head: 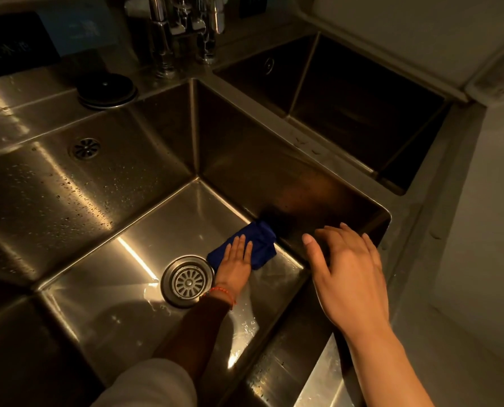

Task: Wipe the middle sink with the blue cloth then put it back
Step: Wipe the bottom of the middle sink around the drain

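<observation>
The blue cloth [259, 242] lies bunched on the floor of the middle steel sink [103, 295], close to the sink's right wall and just right of the round drain [187, 281]. My left hand [236, 259] presses flat on the cloth, fingers stretched out over it; a red string bracelet sits on that wrist. My right hand [344, 265] hovers above the sink's right rim with fingers spread, and it holds nothing.
A second, darker sink [347, 92] lies to the back right. Chrome taps [183, 33] rise behind the middle sink. A round black lid [107, 90] rests on the back ledge. The left wall carries a small overflow grille [85, 147] and water drops.
</observation>
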